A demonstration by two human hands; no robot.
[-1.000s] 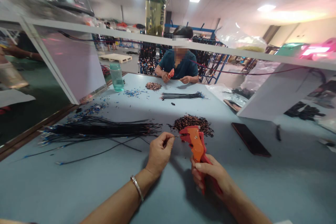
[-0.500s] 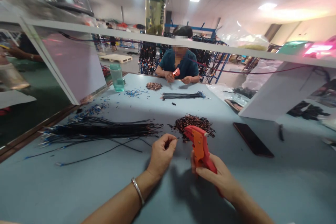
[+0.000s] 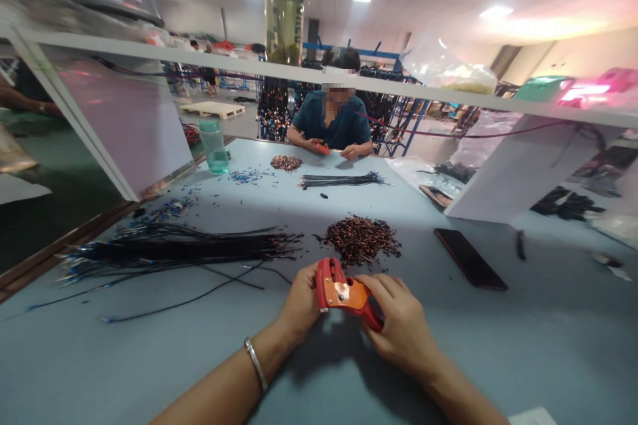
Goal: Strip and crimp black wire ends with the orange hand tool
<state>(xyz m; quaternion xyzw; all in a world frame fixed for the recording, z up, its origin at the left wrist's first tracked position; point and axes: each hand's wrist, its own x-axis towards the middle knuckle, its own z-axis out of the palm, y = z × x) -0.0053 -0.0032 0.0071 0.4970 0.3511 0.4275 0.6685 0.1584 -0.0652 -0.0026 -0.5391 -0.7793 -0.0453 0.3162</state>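
Note:
My right hand (image 3: 401,319) is wrapped around the handles of a red and orange wire stripper (image 3: 343,295), whose head points left. Against that head rests my left hand (image 3: 302,302), closed, its fingertips partly hidden behind the tool. A thin black wire (image 3: 274,271) runs from the left up to this hand; its held end is out of sight. Left of my hands lies a thick bundle of black wires (image 3: 184,247), with blue and silver bits at the far-left ends and copper-coloured ends on the right. Just beyond the stripper is a pile of short black and copper pieces (image 3: 361,239).
A dark phone (image 3: 471,259) lies to the right. Across the table a co-worker (image 3: 331,113) holds a red tool, behind a smaller wire bundle (image 3: 343,179) and a copper-coloured pile (image 3: 286,163). A green bottle (image 3: 214,147) stands at the far left. A white shelf bar (image 3: 379,84) spans overhead.
My right hand has turned the wire stripper over to the left and brought its head against my left hand. Across the table, the co-worker's red tool has tipped lower.

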